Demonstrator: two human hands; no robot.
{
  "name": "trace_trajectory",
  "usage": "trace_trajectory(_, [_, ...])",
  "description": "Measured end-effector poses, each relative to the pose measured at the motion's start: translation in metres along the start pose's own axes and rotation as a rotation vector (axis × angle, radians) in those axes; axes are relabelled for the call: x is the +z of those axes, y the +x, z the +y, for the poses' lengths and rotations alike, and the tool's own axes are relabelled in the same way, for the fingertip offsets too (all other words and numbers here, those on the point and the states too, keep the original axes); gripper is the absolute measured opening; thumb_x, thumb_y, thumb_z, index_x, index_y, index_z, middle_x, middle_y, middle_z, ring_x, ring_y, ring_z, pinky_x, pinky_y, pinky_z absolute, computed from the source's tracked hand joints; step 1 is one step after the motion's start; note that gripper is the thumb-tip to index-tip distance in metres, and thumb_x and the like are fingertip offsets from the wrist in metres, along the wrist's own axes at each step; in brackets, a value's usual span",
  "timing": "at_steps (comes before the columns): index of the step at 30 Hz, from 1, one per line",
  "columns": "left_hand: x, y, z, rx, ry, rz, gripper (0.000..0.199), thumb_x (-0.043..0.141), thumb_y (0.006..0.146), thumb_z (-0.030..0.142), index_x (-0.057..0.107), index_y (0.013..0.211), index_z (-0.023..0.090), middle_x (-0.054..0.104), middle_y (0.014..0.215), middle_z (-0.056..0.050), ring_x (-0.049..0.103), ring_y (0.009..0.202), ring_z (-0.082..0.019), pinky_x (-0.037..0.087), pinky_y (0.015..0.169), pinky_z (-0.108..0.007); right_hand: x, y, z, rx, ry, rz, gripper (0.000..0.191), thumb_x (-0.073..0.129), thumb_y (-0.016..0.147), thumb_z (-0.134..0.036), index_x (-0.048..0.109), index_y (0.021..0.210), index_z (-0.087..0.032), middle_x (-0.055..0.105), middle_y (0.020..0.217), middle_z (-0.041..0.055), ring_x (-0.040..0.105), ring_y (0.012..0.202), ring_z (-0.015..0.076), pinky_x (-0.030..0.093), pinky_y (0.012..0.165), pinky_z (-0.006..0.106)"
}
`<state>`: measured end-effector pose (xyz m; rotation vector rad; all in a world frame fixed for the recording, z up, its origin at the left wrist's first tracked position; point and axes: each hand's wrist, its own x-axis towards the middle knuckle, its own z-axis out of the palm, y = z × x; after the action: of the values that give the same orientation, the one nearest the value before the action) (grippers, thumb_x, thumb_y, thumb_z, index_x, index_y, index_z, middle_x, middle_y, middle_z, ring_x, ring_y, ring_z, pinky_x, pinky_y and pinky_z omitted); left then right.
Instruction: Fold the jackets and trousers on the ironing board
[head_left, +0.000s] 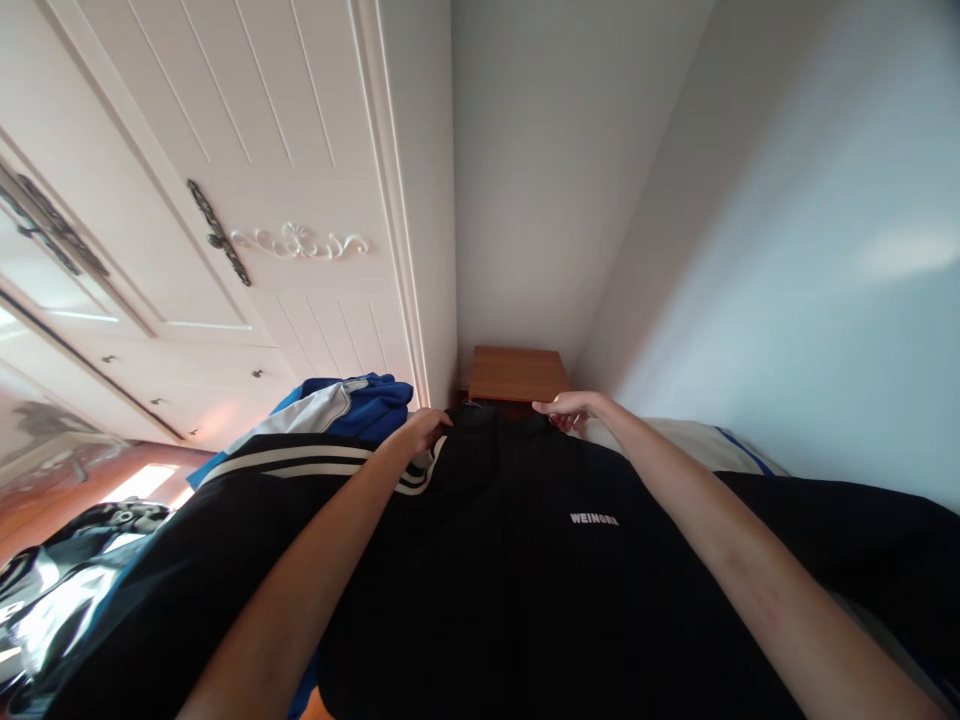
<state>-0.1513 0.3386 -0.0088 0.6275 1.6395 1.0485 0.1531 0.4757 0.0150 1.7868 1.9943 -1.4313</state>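
A black jacket with pale stripes along one sleeve and white lettering on its chest lies spread out before me, its collar end pointing away. My left hand is closed on the jacket near the collar, on the striped side. On the opposite side, my right hand pinches the jacket's collar or shoulder edge between thumb and fingers. Both sleeves stretch outward, partly beneath my forearms. The jacket's lower end runs out of view at the bottom.
Blue and grey clothes are heaped at the left beside a white wardrobe. A wooden cabinet stands at the far end between wardrobe and wall. Pale fabric with a blue stripe lies at right; a shiny pile sits lower left.
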Motion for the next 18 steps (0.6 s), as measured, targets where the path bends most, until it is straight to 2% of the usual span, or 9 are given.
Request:
trace_trajectory(2, [0.003,0.002,-0.002,-0.037,-0.029,0.002,0.019,0.062,0.065,0.005,0.049,0.066,0.019,0.045,0.047,0.005,0.049,0.044,-0.013,0.045,0.048,-0.024,0.006,-0.008,0.007,-0.034,0.096,-0.071,0.057,0.083,0.061,-0.068,0.066,0.07,-0.014,0.066,0.063,0.0099,0.061,0.054,0.0188,0.05,0.054,0.032])
trace_trajectory(5, [0.007,0.003,-0.005,-0.09,-0.048,0.05,0.014,0.062,0.068,0.011,0.051,0.069,0.02,0.04,0.044,0.004,0.049,0.042,-0.017,0.044,0.044,-0.028,0.02,-0.014,0.015,-0.159,0.258,-0.13,0.059,0.088,0.054,-0.065,0.066,0.072,-0.014,0.066,0.065,0.0077,0.06,0.055,0.0173,0.048,0.052,0.029])
trace_trajectory(7, [0.01,0.003,-0.006,-0.093,-0.066,0.08,0.007,0.062,0.074,0.019,0.055,0.074,0.019,0.043,0.045,0.003,0.053,0.044,-0.019,0.046,0.046,-0.029,0.03,-0.016,0.02,-0.305,0.402,-0.026,0.059,0.091,0.05,-0.061,0.064,0.075,-0.014,0.067,0.069,0.0057,0.061,0.06,0.0168,0.049,0.056,0.027])
trace_trajectory(9, [0.012,0.003,-0.003,-0.057,-0.094,0.073,0.013,0.064,0.079,0.031,0.06,0.08,0.019,0.054,0.051,0.0,0.061,0.053,-0.021,0.05,0.051,-0.03,0.038,-0.015,0.026,-0.428,0.515,0.129,0.06,0.09,0.051,-0.06,0.062,0.08,-0.016,0.068,0.075,0.0031,0.062,0.066,0.016,0.05,0.063,0.027])
trace_trajectory(12, [0.013,0.003,0.003,0.032,-0.052,-0.027,0.03,0.079,0.071,0.041,0.065,0.082,0.017,0.067,0.065,-0.006,0.068,0.065,-0.023,0.053,0.058,-0.03,0.045,-0.014,0.034,-0.492,0.567,0.261,0.06,0.084,0.057,-0.066,0.06,0.084,-0.018,0.067,0.08,0.0011,0.062,0.073,0.0161,0.05,0.07,0.027])
trace_trajectory(15, [0.01,0.004,0.011,0.063,0.012,-0.08,0.032,0.089,0.059,0.028,0.067,0.079,0.015,0.07,0.067,-0.006,0.068,0.063,-0.022,0.053,0.057,-0.028,0.047,-0.01,0.037,-0.521,0.576,0.363,0.056,0.077,0.063,-0.067,0.06,0.086,-0.019,0.068,0.083,0.002,0.063,0.079,0.0176,0.05,0.075,0.028])
trace_trajectory(18, [0.011,0.005,0.015,0.108,-0.055,-0.089,0.029,0.085,0.064,0.018,0.068,0.087,0.015,0.072,0.074,-0.005,0.07,0.068,-0.019,0.056,0.064,-0.026,0.046,-0.003,0.034,-0.533,0.558,0.451,0.048,0.071,0.071,-0.063,0.061,0.09,-0.02,0.069,0.091,0.0029,0.063,0.085,0.018,0.049,0.078,0.027])
